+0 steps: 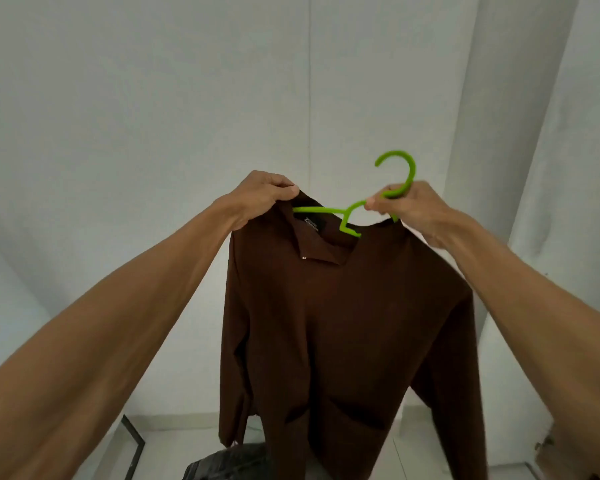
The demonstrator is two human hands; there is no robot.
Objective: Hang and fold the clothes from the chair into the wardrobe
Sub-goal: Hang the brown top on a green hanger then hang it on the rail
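A dark brown collared shirt hangs in front of me at arm's length, its sleeves dangling down. A bright green plastic hanger sits partly inside the neck opening, its hook sticking up to the right. My left hand pinches the shirt's left shoulder at the collar. My right hand grips the hanger at the base of its hook, by the shirt's right shoulder. The hanger's right arm is hidden under the fabric.
White walls fill the background, with a corner column on the right. Below the shirt lies a dark bundle on the light tiled floor. A thin dark frame leans at the lower left.
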